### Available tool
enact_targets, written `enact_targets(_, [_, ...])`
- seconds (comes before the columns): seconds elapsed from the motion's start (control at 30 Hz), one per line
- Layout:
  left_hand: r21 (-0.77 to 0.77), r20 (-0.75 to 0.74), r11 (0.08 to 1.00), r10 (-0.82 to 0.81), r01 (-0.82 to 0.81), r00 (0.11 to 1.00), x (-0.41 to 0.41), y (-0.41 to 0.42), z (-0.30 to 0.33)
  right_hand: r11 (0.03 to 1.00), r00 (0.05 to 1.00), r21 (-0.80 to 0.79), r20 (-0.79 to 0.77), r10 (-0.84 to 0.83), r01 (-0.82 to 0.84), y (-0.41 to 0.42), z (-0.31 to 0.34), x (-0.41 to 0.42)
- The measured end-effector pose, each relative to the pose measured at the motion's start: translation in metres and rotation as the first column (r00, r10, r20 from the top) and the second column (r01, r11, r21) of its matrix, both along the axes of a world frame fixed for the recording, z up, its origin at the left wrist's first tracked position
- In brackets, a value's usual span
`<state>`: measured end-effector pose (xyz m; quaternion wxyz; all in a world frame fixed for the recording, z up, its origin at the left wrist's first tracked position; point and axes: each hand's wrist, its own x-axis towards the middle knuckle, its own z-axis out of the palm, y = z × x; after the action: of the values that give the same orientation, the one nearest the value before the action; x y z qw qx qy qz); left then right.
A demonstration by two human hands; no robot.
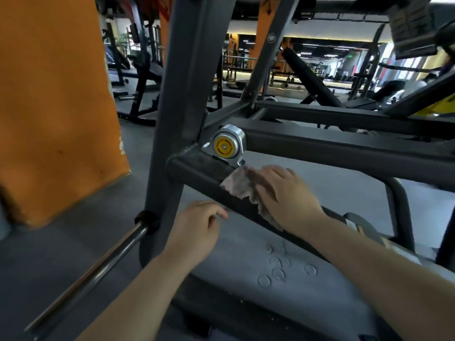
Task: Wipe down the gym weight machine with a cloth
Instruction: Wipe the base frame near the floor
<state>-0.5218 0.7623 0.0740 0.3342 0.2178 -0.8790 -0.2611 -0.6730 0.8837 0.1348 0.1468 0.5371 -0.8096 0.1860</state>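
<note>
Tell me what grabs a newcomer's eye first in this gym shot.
The yellow-centred metal bearing stands out mid-frame, bolted where the grey frame bars meet. Just below it, the right hand presses a pale cloth onto the slanted bar. A big orange pillar fills the left.

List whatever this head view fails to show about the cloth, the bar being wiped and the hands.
- Cloth: its right part is hidden under the right hand; edges blurred.
- Dark frame bar: the stretch under cloth and hand is covered, so how clean it is cannot be told.
- Left hand: seen from the back; fingertips curl out of sight.
- Posted label, top right: text blurred.
</note>
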Motion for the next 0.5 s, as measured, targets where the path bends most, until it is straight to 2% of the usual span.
enact_targets(0.07, [-0.001,0.184,1.000,0.010,-0.010,0.983,-0.004,-0.008,-0.007,0.998,0.989,-0.033,-0.141,0.050,-0.056,0.012,-0.011,0.015])
enact_targets(0.1, [0.013,0.265,1.000,0.005,-0.009,0.964,-0.005,-0.009,-0.009,0.998,0.980,0.002,-0.192,0.056,-0.056,0.016,-0.016,0.021])
enact_targets(0.2, [0.078,0.384,0.997,-0.036,0.006,0.923,-0.015,-0.008,-0.018,0.964,0.990,0.266,-0.139,0.022,0.016,0.021,-0.019,0.026])
enact_targets(0.27, [0.224,0.376,0.974,-0.082,-0.005,0.923,-0.023,-0.005,-0.028,0.934,0.992,0.355,-0.129,0.012,0.035,0.019,-0.011,0.016])
enact_targets(0.33, [0.401,0.307,0.916,-0.101,-0.032,0.947,-0.029,-0.002,-0.036,0.907,0.997,0.420,-0.082,0.005,0.030,0.014,0.000,0.007])
enact_targets(0.4, [0.481,0.285,0.875,-0.101,-0.051,0.953,-0.035,0.002,-0.040,0.893,0.998,0.449,-0.062,-0.001,0.029,0.011,0.004,0.006])
enact_targets(0.5, [0.554,0.276,0.825,-0.058,-0.110,0.959,-0.046,0.006,-0.041,0.909,0.991,0.412,-0.134,-0.013,0.067,0.019,-0.004,0.019])
